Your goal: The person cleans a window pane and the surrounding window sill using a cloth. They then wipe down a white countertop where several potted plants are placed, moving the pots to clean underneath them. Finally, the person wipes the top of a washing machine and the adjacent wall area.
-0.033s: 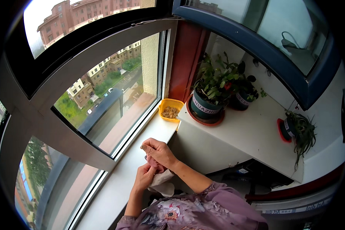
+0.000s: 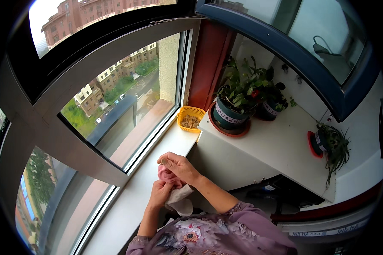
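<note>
**Cloth gathered in both hands over the windowsill, not yet put to any spot**

Both hands meet above the white windowsill, close to the person's chest. The right hand is curled over the top of a pink cloth, fingers bent and thumb pressed in, gripping it. The left hand comes up from below and closes on the same bundle, where a paler, whitish cloth hangs down beneath the pink one (whether it is a second rag or the other face of the same one cannot be told). Neither hand touches the sill or the window glass; the cloth is held in the air just over the sill's inner edge.

Judged from how things lie, the work is at an early or in-between stage: the cloth looks bunched and is being folded or readied, not pressed flat against anything. The sill shows no wet streaks that can be made out, so what has been wiped, if anything, cannot be told.

Further along the sill, well apart from the hands, stands a yellow basket with brownish bits inside. Beside it, on the white surface, a large potted plant sits on a red saucer, a smaller one just behind, and another small potted plant near the far edge.
</note>
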Demonstrator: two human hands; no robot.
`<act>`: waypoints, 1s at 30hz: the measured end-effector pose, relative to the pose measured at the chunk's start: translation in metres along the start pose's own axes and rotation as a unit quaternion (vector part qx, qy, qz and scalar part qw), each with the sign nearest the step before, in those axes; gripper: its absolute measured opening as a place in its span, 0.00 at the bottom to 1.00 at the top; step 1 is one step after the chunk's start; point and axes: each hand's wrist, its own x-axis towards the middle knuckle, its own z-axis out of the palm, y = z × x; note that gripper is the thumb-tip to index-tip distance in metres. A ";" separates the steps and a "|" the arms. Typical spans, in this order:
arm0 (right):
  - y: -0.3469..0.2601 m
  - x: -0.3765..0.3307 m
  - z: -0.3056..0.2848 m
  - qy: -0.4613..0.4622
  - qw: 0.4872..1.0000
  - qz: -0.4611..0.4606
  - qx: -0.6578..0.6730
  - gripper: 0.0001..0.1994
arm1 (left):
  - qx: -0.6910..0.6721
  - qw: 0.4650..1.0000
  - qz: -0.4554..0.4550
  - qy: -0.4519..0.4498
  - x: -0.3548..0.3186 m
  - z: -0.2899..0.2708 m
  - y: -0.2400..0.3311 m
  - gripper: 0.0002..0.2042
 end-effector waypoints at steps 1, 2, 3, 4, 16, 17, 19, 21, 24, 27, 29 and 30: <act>0.000 0.000 0.004 -0.010 1.000 -0.024 -0.003 0.19 | -0.046 0.999 -0.009 0.008 0.000 -0.003 0.001 0.09; 0.003 -0.003 0.006 -0.021 0.999 -0.014 0.023 0.20 | -0.070 0.997 0.008 0.006 0.000 -0.002 0.008 0.09; 0.003 -0.004 0.005 -0.031 0.998 -0.003 0.048 0.20 | -0.110 0.994 0.005 0.015 0.001 0.003 0.020 0.17; -0.001 -0.007 0.005 -0.017 0.999 -0.039 0.026 0.20 | -0.119 0.993 0.005 0.014 0.002 -0.005 0.005 0.21; -0.012 -0.053 0.010 0.121 0.981 -0.081 -0.130 0.35 | -0.170 0.979 0.040 0.101 0.018 -0.015 0.022 0.13; -0.009 -0.049 0.004 0.134 0.980 -0.094 -0.113 0.35 | -0.133 0.988 0.046 0.070 0.021 -0.011 0.025 0.13; -0.012 -0.048 -0.005 0.115 0.956 -0.119 -0.240 0.29 | -0.012 0.997 0.077 -0.002 0.024 0.001 0.033 0.14; -0.004 -0.049 -0.020 0.095 0.973 -0.082 -0.196 0.21 | 0.094 0.995 0.015 -0.019 0.023 0.013 0.042 0.13; 0.006 -0.054 -0.044 0.223 0.972 -0.071 0.012 0.14 | -0.056 0.998 -0.013 -0.008 0.026 0.034 0.038 0.15; -0.022 -0.082 -0.090 0.330 0.931 -0.150 0.044 0.19 | -0.395 0.913 -0.086 -0.047 0.047 0.024 0.009 0.23; -0.061 -0.112 -0.113 0.353 0.909 -0.219 0.024 0.27 | -0.521 0.843 -0.132 -0.015 0.056 0.017 -0.008 0.32; -0.081 -0.125 -0.122 0.380 0.877 -0.293 0.005 0.26 | -0.535 0.834 -0.133 0.011 0.059 0.018 -0.019 0.33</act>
